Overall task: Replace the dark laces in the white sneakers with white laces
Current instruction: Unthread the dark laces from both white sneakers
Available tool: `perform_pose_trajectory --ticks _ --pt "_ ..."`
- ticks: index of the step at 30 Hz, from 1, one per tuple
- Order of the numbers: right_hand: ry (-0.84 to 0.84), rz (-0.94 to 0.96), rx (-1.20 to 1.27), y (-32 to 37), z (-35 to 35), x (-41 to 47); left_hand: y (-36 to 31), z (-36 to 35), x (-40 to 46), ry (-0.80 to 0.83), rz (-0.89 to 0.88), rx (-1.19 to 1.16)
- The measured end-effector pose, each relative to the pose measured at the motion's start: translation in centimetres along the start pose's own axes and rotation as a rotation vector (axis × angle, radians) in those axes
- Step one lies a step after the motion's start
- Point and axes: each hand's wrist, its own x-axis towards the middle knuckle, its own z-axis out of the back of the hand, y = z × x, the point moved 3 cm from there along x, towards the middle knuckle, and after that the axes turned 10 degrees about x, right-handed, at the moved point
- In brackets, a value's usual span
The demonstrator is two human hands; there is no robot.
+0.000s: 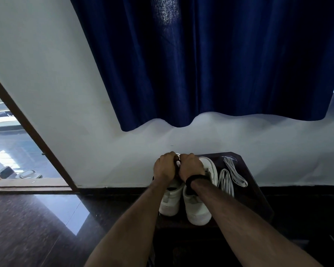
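In the head view, two white sneakers stand side by side on a dark wooden stool (247,170), with the heels toward the person and the toes toward the wall. The left hand (165,167) and the right hand (191,166) meet over the front part of the left sneaker (171,201), and the knuckles of the two hands almost touch. The fingers of both hands are curled downward around something at the lace area of this shoe, but the backs of the hands cover it, so I cannot tell exactly what they pinch; a small pale piece shows between the knuckles. I judge that the hands are held so close together because they work on one eyelet or one lace end, which needs both hands. The right sneaker (198,209) stands just to the right of the fingers and is not touched; its upper looks plain white and no dark lace is visible on it. A dark band or cord (196,179) goes around the right wrist; it may be a removed dark lace, but this is not sure. Further right of the fingers, the white laces (234,174) lie folded on the stool, near enough to be reached. They look flat, clean and not yet used.
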Motion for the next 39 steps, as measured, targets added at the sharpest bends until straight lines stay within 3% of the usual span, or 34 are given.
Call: perform_pose_trajectory --ticks 8,12,14,17,26,30,34,39 --pt "0.02 0.027 -0.128 0.0 -0.1 -0.3 4.0 2.6 -1.1 -0.351 0.285 -0.176" --pt "0.08 0.238 -0.217 0.6 -0.4 0.9 5.1 2.9 -2.1 -0.498 0.354 -0.255" --pt "0.196 0.284 -0.205 1.2 -0.7 1.7 5.0 2.9 -2.7 -0.472 0.393 -0.278" --pt "0.318 0.203 -0.103 1.9 -1.0 2.8 3.7 2.2 -3.7 -0.41 0.407 -0.221" --pt "0.025 0.15 -0.097 1.9 -0.7 2.9 2.9 0.9 -3.4 -0.344 0.261 -0.001" --pt "0.12 0.088 0.066 1.1 -0.3 3.5 2.8 0.6 -3.2 -0.308 0.222 0.075" --pt "0.23 0.094 0.086 1.0 -1.4 3.7 2.8 0.6 -3.5 -0.362 0.267 0.007" --pt "0.082 0.163 -0.065 1.9 -1.5 3.3 3.0 0.6 -3.3 -0.33 0.247 0.015"
